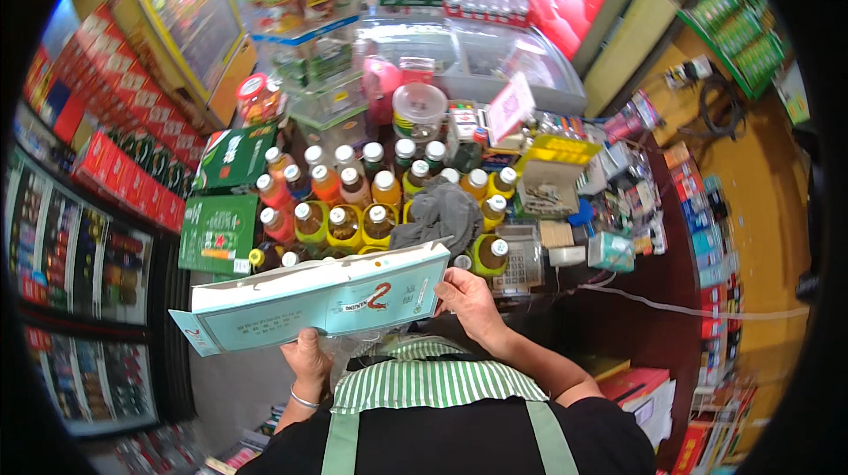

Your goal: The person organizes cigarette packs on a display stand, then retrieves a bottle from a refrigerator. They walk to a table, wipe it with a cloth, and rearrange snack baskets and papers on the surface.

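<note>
Both hands hold a long light-blue cardboard carton (278, 323), tilted in front of my body, with writing and a red emblem on its face. Its top side is opened, and a white inner edge shows; a flap sticks out at the left end. My left hand (307, 357) grips the lower edge, thumb on the printed face. At the right end, my right hand (469, 296) pinches the carton between thumb and fingers. Just beyond it lies a dark grey cloth (440, 213) over capped drink bottles (344, 223). What the carton contains cannot be seen.
Green cartons (218, 233) stand left of the bottles. To the right are a calculator (520, 256), an open cardboard box (548, 190) and a tissue pack (611, 251). A white cable (662, 305) crosses the right side. A chest freezer (556, 74) stands behind.
</note>
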`<state>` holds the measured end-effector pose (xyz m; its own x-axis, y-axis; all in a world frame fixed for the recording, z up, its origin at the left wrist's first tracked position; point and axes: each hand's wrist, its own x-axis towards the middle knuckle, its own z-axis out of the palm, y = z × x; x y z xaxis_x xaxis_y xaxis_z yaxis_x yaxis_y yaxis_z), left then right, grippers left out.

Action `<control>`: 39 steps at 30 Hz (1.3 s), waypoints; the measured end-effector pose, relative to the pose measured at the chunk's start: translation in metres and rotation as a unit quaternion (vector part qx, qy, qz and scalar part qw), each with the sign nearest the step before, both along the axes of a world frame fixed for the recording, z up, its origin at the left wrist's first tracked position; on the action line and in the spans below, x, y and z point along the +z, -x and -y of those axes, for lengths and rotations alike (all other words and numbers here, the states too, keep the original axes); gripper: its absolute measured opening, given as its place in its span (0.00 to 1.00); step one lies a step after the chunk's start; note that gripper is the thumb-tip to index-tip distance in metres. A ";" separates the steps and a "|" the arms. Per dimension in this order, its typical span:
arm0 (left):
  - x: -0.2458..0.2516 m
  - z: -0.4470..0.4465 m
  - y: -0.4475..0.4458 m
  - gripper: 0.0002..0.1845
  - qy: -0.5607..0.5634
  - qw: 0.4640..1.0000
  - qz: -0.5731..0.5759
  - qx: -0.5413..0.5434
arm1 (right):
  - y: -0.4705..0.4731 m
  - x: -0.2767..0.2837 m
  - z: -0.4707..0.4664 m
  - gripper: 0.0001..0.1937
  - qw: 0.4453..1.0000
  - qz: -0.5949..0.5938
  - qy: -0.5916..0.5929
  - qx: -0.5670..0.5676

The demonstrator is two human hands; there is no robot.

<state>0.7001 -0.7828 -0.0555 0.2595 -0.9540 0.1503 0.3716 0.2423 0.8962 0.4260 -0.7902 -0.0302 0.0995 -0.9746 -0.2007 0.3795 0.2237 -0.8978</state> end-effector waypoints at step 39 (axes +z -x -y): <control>-0.060 -0.057 -0.502 0.18 -0.001 0.936 -0.138 0.325 | -0.595 -0.037 0.120 0.19 0.906 -0.018 -0.071 0.416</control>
<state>1.2017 -0.7254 -0.1155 0.8133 -0.5818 -0.0102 0.3645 0.4958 0.7882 1.0207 -0.9102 -0.0668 0.7795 -0.5287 -0.3358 -0.0029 0.5330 -0.8461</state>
